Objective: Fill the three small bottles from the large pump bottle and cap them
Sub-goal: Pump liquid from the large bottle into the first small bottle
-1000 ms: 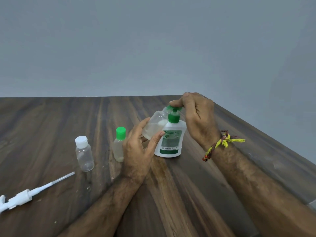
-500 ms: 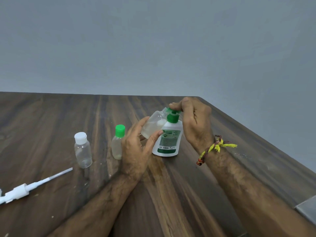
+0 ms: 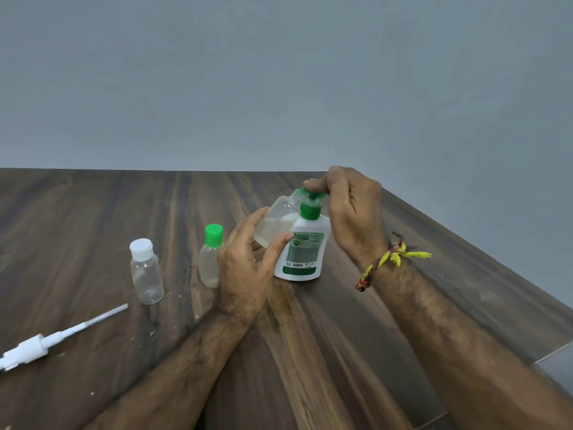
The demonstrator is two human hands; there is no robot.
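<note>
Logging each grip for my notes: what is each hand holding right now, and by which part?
The left hand holds the uncapped small bottle by its body, tilted. The right hand presses the pump head of the large pump bottle.

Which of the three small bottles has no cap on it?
The tilted small bottle held in the left hand at the pump bottle. The other two stand capped: one white, one green.
</note>
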